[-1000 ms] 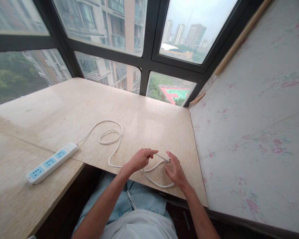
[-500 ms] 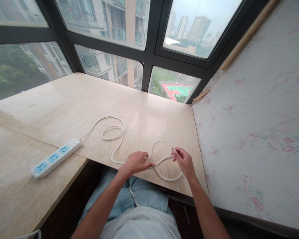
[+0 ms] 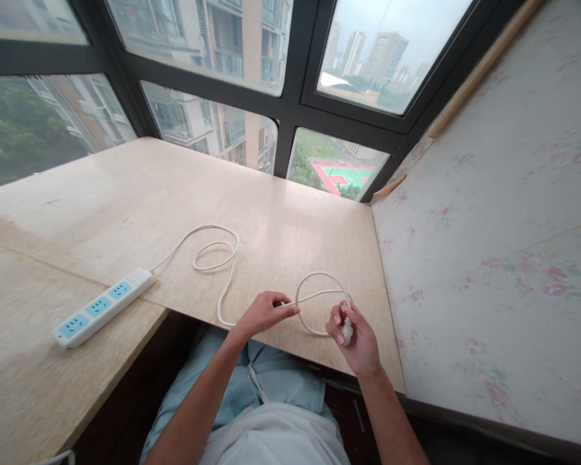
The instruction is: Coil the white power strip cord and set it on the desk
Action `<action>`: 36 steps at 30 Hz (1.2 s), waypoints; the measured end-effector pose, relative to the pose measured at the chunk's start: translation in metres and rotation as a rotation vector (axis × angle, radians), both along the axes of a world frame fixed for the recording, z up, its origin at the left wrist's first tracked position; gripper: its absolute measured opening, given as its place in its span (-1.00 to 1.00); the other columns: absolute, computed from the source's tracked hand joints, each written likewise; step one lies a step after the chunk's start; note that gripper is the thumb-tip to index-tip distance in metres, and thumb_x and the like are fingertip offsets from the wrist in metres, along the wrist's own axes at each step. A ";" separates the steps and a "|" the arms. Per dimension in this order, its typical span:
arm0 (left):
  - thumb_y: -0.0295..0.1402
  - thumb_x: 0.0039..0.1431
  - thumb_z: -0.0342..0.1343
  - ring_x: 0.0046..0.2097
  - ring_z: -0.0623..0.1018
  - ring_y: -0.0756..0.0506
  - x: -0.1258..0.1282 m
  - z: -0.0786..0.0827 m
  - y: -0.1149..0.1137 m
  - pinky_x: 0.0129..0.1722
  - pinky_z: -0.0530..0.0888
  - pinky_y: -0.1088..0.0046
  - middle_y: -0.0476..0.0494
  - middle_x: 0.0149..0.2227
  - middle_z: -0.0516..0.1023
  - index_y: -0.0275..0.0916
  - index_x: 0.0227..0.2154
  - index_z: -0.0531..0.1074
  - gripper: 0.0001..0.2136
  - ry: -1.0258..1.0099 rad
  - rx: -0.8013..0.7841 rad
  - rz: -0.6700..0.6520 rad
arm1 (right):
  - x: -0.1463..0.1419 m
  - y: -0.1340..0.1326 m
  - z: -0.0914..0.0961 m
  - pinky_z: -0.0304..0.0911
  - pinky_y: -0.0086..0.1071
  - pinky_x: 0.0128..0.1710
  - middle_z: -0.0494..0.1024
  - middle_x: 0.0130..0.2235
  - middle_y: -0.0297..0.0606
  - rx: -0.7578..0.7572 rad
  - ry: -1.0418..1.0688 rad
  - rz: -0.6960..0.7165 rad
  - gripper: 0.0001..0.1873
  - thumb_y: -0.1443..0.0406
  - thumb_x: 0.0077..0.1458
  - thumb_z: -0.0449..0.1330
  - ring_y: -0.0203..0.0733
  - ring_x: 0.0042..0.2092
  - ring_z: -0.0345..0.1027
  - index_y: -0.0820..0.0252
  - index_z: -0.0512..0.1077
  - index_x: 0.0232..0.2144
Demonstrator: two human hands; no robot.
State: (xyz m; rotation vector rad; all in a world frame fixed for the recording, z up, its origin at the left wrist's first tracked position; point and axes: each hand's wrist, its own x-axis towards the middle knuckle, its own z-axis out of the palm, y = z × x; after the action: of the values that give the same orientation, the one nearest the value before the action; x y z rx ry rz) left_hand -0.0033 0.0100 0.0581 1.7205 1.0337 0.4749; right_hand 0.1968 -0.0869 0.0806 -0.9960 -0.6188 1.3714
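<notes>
A white power strip (image 3: 104, 307) with blue socket faces lies on the left of the tabletop. Its white cord (image 3: 231, 274) runs right in loose curves to my hands. My left hand (image 3: 266, 312) pinches the cord between thumb and fingers near the front edge. In my right hand (image 3: 361, 336) is the cord's plug end (image 3: 347, 330), held with curled fingers, palm turned partly up. Between the hands the cord makes a round loop that crosses itself. The plug's prongs cannot be made out.
The tabletop (image 3: 174, 187) is beige and marble-patterned, with a corner cut-out where my legs are. Dark-framed windows (image 3: 283, 148) stand behind it, and a flowered wall (image 3: 489, 258) closes off the right side. A bit of white cable (image 3: 61, 457) shows at bottom left.
My right hand has turned over and moved down slightly, bringing the plug end into view. The loop's crossing has shifted. My left hand has stayed nearly in place on the cord.
</notes>
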 end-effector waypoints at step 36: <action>-0.13 0.01 0.26 -0.74 0.11 0.17 0.002 0.045 0.008 -0.82 0.02 0.66 0.17 -0.67 0.17 -0.28 -0.41 0.41 -0.70 -1.006 -0.345 0.576 | -0.031 0.059 -0.029 0.13 -0.47 -0.55 0.38 -0.52 -0.41 0.038 -0.349 -0.201 -0.56 -0.02 0.00 0.25 -0.38 -0.55 0.18 0.14 0.48 -0.17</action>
State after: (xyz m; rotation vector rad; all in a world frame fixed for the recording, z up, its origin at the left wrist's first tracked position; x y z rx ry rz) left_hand -0.0011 0.0184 0.1028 0.6615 0.7530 1.2764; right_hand 0.1659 -0.0277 0.0519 -1.2442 -0.7774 1.0135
